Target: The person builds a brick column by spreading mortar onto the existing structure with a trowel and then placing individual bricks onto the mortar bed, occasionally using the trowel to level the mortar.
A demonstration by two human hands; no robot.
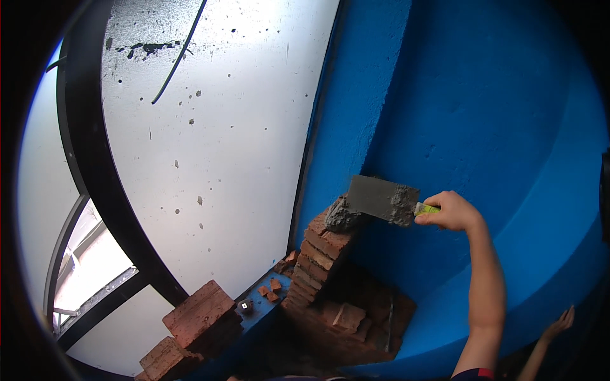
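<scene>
My right hand [452, 211] is closed around the yellow-green handle of a trowel [378, 195], with the arm reaching up from the lower right. The trowel's blade is broad, grey and rectangular, and wet mortar clings to it near the handle. Its far end hangs over the top of a narrow brick wall [314, 259]. A lump of grey mortar [342, 217] sits on the top of that wall, beside the blue pillar. Whether blade and lump touch, I cannot tell. My left hand is out of the picture.
Red bricks [200, 316] are stacked at lower left. Near them, brick chips [272, 290] and a small dark object [244, 306] lie on a blue ledge. A loose brick [349, 317] rests below the wall. Another person's hand [560, 322] shows at lower right. Blue walls [483, 114] stand behind.
</scene>
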